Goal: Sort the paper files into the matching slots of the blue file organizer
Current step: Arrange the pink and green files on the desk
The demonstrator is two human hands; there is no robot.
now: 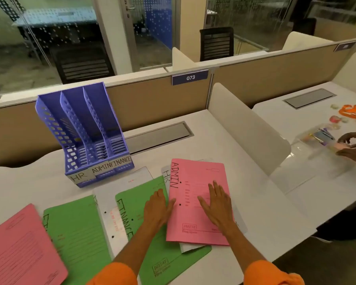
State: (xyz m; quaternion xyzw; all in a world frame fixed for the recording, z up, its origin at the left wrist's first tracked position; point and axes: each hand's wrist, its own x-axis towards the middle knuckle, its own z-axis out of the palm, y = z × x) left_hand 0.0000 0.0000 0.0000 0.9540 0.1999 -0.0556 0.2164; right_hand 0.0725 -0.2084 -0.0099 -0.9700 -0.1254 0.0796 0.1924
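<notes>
The blue file organizer stands at the back left of the desk, its three empty slots labelled HR, ADMIN and FINANCE. Paper files lie spread in front of it. A pink ADMIN file lies on top at the right, with my right hand flat on it, fingers apart. My left hand rests flat at that file's left edge, over a green FINANCE file. A white HR file peeks out beneath the pink one. Another white file, a second green file and a second pink file lie further left.
A white divider panel separates my desk from the neighbouring one, where another person's hands handle small colourful items. A grey cable hatch sits behind the files. A tan partition labelled 073 closes off the back.
</notes>
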